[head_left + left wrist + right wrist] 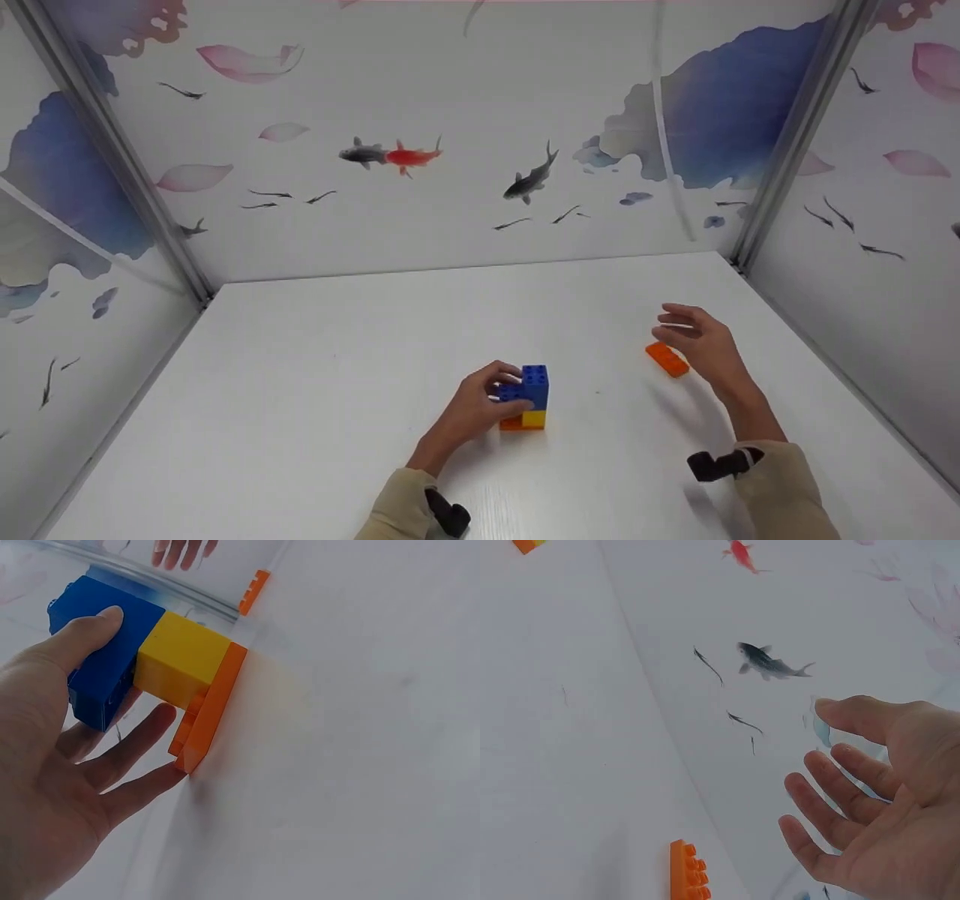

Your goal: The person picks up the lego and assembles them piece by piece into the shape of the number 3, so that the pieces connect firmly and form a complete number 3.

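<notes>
Left hand (pixel 471 409) wraps block stack (pixel 526 397) near desk (pixel 315 390) centre — thumb on blue block (pixel 101 652), fingers beside yellow block (pixel 180 656) and orange base plate (pixel 214 709). Right hand (pixel 701 341) spread, holding nothing — hovers just beside loose orange brick (pixel 667 358), well right of stack.

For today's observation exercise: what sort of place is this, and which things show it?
Probably a small enclosed tabletop booth: a white table, fish-printed wall panels in metal corner posts, and plastic toy bricks, a blue, yellow and orange stack.
</notes>
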Available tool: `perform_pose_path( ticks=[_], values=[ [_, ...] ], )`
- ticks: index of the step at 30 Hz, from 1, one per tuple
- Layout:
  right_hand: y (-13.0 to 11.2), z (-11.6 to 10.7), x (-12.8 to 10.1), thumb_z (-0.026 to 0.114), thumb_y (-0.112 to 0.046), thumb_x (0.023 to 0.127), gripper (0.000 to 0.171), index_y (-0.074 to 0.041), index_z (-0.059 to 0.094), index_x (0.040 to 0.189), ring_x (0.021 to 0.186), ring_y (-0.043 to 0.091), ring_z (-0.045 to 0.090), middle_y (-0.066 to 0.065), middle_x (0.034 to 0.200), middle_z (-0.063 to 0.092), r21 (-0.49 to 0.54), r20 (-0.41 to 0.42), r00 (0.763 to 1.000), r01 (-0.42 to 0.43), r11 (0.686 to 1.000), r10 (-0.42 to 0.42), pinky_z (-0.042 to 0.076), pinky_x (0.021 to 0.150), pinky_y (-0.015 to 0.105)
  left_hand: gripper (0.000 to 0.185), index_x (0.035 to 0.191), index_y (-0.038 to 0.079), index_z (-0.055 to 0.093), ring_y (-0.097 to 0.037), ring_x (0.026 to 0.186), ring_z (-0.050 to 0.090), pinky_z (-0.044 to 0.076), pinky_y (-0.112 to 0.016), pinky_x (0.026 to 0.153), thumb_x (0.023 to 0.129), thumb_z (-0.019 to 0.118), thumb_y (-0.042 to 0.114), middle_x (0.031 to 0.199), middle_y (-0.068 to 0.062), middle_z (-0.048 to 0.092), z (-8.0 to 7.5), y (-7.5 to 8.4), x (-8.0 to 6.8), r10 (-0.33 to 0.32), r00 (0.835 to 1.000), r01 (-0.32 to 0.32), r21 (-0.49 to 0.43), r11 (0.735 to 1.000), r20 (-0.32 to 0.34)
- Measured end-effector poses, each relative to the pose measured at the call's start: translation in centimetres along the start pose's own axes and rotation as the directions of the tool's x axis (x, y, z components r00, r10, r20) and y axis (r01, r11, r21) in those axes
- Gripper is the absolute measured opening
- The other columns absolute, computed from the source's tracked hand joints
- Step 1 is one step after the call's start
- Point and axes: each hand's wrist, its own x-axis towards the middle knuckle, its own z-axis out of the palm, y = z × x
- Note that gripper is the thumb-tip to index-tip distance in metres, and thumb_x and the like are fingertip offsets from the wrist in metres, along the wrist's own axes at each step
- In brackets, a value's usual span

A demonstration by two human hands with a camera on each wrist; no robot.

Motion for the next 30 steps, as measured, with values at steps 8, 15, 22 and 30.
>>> perform_pose_path(
  ticks=[8,15,22,30],
  values=[
    [3.0,-0.2,0.4,0.064,-0.05,0.094,0.074,-0.008,0.04,0.151,0.14,0.037,0.045,0.021,0.151,0.047,-0.009,-0.061,0.993,-0.101,0.995,0.1,0.046,0.091,0.006,0.038,0.122,0.022,0.062,-0.022,0.105,0.06,0.056,-0.038,0.095,0.088,0.077,0.034,0.124,-0.008,0.067,-0.1,0.1,0.0,-0.027,1.0,0.028,0.044,0.999,-0.01],
    [4.9,-0.3,0.7,0.063,-0.049,0.095,0.078,-0.008,0.034,0.155,0.143,0.036,0.04,0.02,0.157,0.039,0.032,-0.029,0.981,-0.192,0.981,0.193,0.045,0.113,0.037,0.037,0.12,0.022,0.063,-0.023,0.106,0.06,0.056,-0.04,0.094,0.088,0.077,0.034,0.123,-0.009,0.067,0.0,0.0,-0.3,-0.046,0.999,0.047,0.044,0.998,-0.018],
    [6.1,-0.3,0.9,0.065,-0.039,0.097,0.077,-0.006,0.03,0.156,0.137,0.035,0.045,0.023,0.158,0.034,0.054,0.036,0.958,-0.287,0.957,0.285,0.042,0.115,0.044,0.038,0.122,0.022,0.062,-0.022,0.105,0.059,0.056,-0.04,0.094,0.088,0.076,0.034,0.123,-0.009,0.067,-0.1,-0.1,-0.2,-0.055,0.998,0.056,0.044,0.997,-0.022],
    [6.1,-0.7,0.5,0.065,-0.029,0.097,0.074,0.002,0.03,0.154,0.133,0.043,0.045,0.03,0.155,0.034,-0.02,0.061,0.945,-0.32,0.947,0.321,0.038,0.116,0.053,0.038,0.122,0.024,0.062,-0.019,0.105,0.059,0.057,-0.034,0.092,0.089,0.076,0.037,0.125,-0.007,0.066,0.1,-0.1,0.1,-0.06,0.998,0.061,0.04,0.997,-0.016]
  ],
)
